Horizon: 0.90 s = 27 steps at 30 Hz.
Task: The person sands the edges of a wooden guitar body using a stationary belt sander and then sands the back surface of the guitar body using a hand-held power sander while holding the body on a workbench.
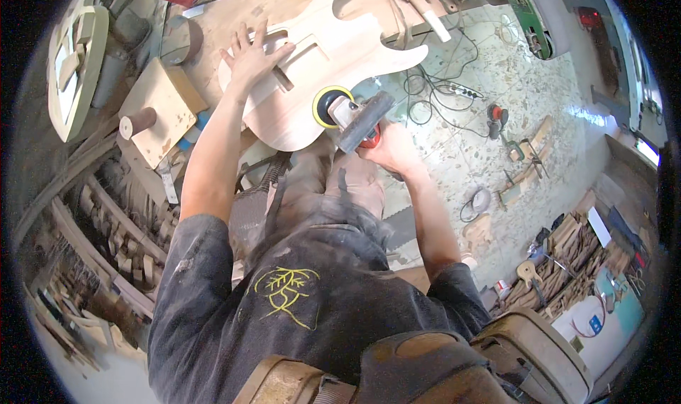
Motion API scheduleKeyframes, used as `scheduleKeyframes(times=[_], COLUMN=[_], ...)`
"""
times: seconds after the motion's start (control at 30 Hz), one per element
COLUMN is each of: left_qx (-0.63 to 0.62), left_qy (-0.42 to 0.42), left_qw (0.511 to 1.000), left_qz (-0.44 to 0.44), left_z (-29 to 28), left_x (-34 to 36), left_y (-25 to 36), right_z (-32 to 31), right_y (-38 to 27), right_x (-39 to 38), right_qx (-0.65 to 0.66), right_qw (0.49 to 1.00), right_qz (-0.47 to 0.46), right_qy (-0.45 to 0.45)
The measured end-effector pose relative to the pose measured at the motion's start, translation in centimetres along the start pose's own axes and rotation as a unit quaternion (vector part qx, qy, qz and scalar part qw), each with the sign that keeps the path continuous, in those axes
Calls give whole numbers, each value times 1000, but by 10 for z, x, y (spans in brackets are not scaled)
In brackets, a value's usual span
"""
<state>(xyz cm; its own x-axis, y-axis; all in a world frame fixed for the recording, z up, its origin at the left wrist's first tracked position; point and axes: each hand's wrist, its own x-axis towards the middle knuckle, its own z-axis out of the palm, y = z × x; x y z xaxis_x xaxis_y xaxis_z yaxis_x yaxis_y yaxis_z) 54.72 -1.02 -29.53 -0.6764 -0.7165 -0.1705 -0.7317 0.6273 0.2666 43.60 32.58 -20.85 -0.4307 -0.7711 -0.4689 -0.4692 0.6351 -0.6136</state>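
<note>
A pale wooden electric guitar body with cut-out cavities lies at the edge of a workbench in front of me. My left hand rests on its upper left part, fingers spread beside the cavities. Gripped in my right hand is a disc sander, its grey block-shaped housing pointing up and right. The yellow-rimmed round pad is tilted on edge at the body's lower right edge. Whether the pad touches the wood, I cannot tell. The sander hides part of my right fingers.
A wooden block with a round peg stands to the left. Black cables and a red-and-black tool lie on the speckled floor at right. Wood offcuts are heaped at lower right. A green machine stands at upper right.
</note>
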Motion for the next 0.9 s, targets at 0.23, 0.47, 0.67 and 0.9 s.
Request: scheduleKeyframes(times=[0.23, 0.47, 0.67, 0.9], left_qx=[12, 1, 11, -66], left_qy=[-25, -22, -33, 76], left_qw=[1000, 1000, 999, 978], left_qz=[-10, -15, -15, 181], left_z=[-5, -5, -6, -20], left_x=[0, -1, -6, -90], left_y=[5, 4, 6, 18], right_z=[14, 22, 36, 0], right_y=[6, -7, 38, 75], right_x=[13, 16, -6, -86], right_qx=[12, 101, 314, 311], right_qw=[987, 925, 794, 784], right_qz=[76, 217, 164, 215], right_qy=[144, 296, 494, 493])
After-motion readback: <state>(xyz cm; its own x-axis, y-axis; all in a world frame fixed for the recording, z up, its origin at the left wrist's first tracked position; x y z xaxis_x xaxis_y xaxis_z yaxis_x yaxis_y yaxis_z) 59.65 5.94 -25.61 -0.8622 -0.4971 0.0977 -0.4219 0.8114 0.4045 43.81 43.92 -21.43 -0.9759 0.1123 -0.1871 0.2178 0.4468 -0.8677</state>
